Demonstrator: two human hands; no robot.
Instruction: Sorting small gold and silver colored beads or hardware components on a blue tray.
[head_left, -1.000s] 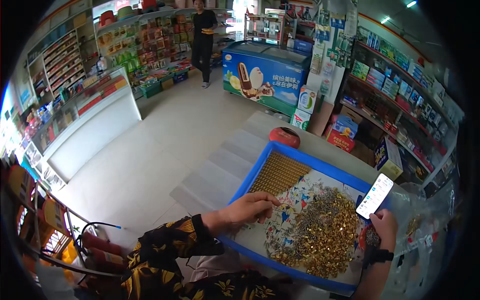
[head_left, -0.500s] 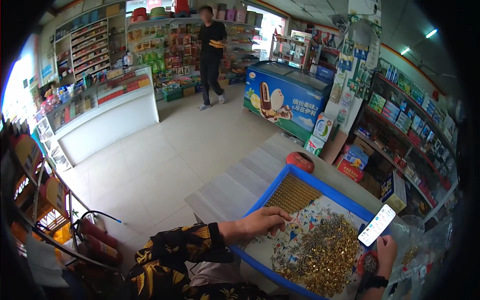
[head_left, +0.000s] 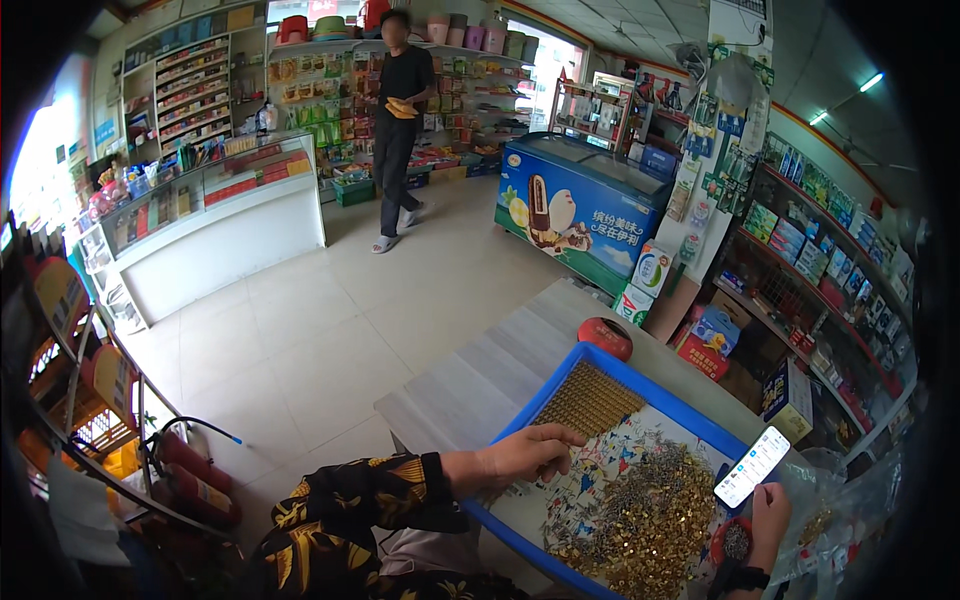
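My left hand [head_left: 528, 456] hovers over the left side of a blue-rimmed tray [head_left: 664, 380], its fingers loosely bent and apart, with nothing visible in them. Under it are small metal pieces mixed with coloured bits. A heap of small gold-coloured metal pieces [head_left: 650, 540] fills the tray's near part; at its far end, similar pieces stand in neat rows [head_left: 585, 393]. At the tray's right rim my right hand [head_left: 770, 518] is closed on the lower edge of a smartphone [head_left: 752, 467] with a lit screen. A red round container [head_left: 733, 540] holding grey bits sits beside that wrist.
A red round object [head_left: 605, 340] lies on the grey table [head_left: 480, 350] beyond the tray. Clear plastic bags [head_left: 835, 510] lie at right. Beyond stand a chest freezer [head_left: 580, 205], a glass counter [head_left: 215, 215] and a person [head_left: 400, 110] carrying tan packets. Fire extinguishers [head_left: 195, 470] stand at left.
The person beyond has stepped leftward and nearer, lowering the packets. The view has shifted slightly. The phone's screen is turned a little; my hands stay in nearly the same places over the tray.
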